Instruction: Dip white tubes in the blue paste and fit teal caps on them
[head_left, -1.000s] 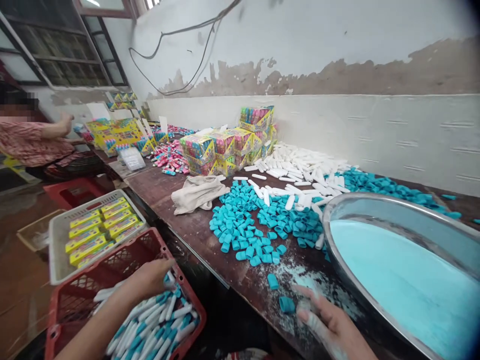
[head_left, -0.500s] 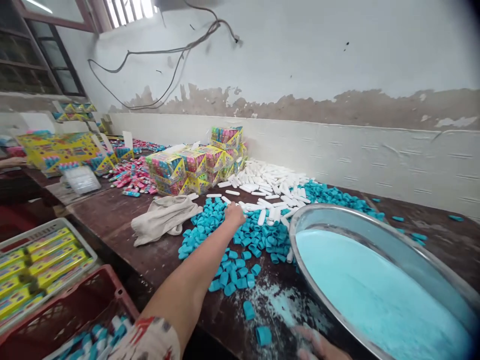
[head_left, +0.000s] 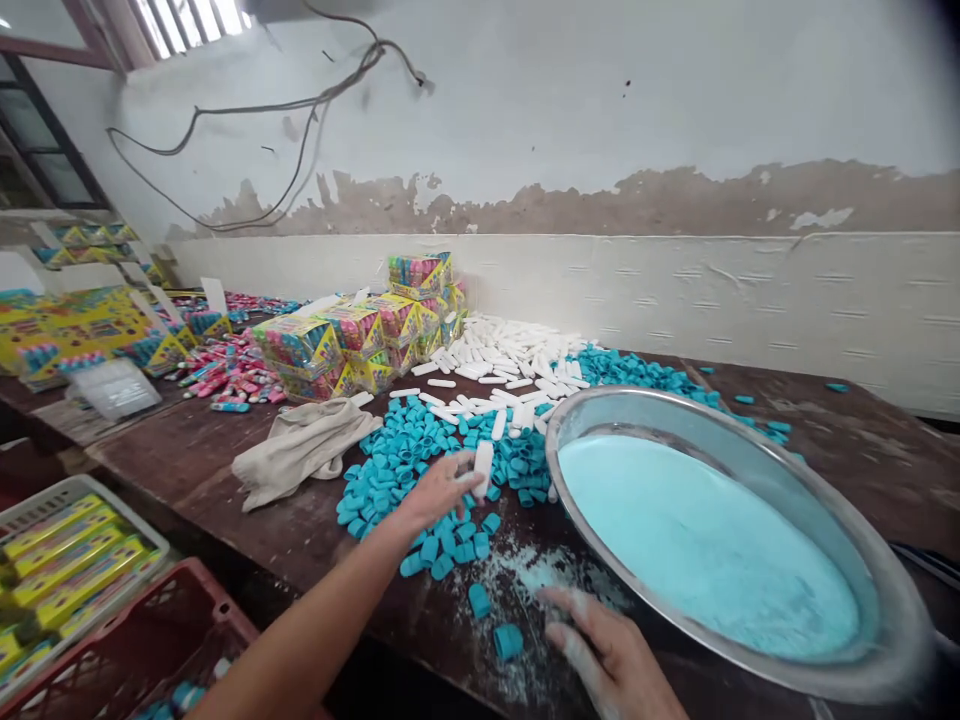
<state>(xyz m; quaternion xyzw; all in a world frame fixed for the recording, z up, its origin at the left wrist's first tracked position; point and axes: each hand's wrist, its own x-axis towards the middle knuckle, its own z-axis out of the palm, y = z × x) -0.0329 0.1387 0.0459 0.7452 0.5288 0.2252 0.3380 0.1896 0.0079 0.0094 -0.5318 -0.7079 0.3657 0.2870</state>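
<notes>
Pinching a white tube (head_left: 484,471) between the thumb and fingertips of my left hand (head_left: 442,488), I hold it tilted nearly upright over the heap of teal caps (head_left: 386,450), my fingers closed on its near side and the rest of it in plain view. My right hand (head_left: 611,650) is open and empty, thumb and forefinger spread apart, low over the table (head_left: 300,540), with pale powder on the fingers. Just beside it, toward my left, are two loose caps, the nearer one (head_left: 508,641) lying on its side, and powder (head_left: 540,575) is smeared over the dark wood around them. Ahead of and to the right of that hand is the big metal basin (head_left: 911,640), with pale blue powder (head_left: 705,540) in it. Beyond the caps I have a spread of white tubes (head_left: 510,345), and to their left the wrapped packs (head_left: 360,335) are stacked. A crumpled cloth (head_left: 300,450) lies left of the caps. Down by my left arm is the red crate (head_left: 135,640), teal and white pieces inside, next to the pale crate (head_left: 146,530) of yellow boxes (head_left: 82,575).
</notes>
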